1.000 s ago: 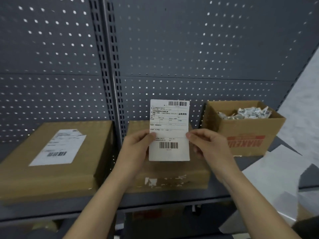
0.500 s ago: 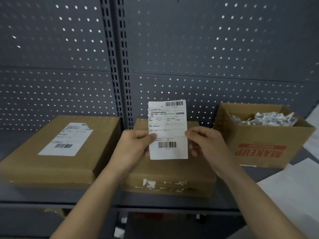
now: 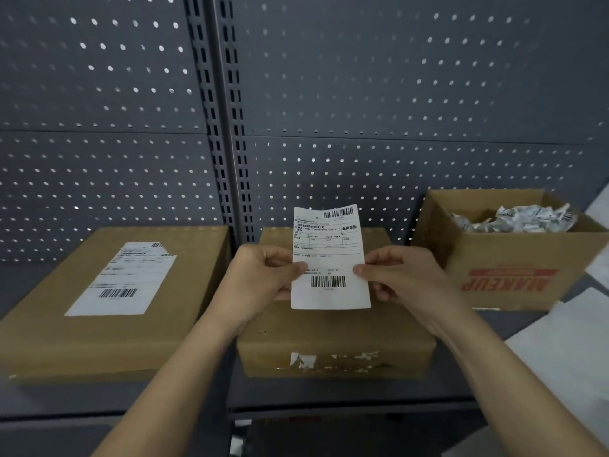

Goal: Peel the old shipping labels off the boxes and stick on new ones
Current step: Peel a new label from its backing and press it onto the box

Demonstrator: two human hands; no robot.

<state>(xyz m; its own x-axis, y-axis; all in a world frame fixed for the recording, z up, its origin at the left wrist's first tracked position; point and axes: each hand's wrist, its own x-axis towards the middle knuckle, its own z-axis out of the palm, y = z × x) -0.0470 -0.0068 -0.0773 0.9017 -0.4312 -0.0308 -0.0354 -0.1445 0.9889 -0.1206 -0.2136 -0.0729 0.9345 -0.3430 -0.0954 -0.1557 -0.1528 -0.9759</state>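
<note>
A white shipping label (image 3: 329, 258) with two barcodes stands upright above the middle cardboard box (image 3: 336, 334). My left hand (image 3: 260, 278) pinches its left edge and my right hand (image 3: 395, 278) pinches its right edge. The top of the label curls slightly back. The middle box shows torn white label scraps on its front face and no label on the visible part of its top. A larger box (image 3: 184, 308) on the left carries a white label (image 3: 122, 282) on its top.
An open box (image 3: 514, 268) printed MAKEUP stands at the right, filled with crumpled label scraps (image 3: 514, 217). White sheets (image 3: 566, 344) lie at the lower right. All boxes sit on a grey shelf (image 3: 346, 397) backed by a perforated panel (image 3: 362, 94).
The label has stayed pinched between both hands and tilted slightly, its top curling back. The view has shifted a little, so the boxes sit differently in frame.
</note>
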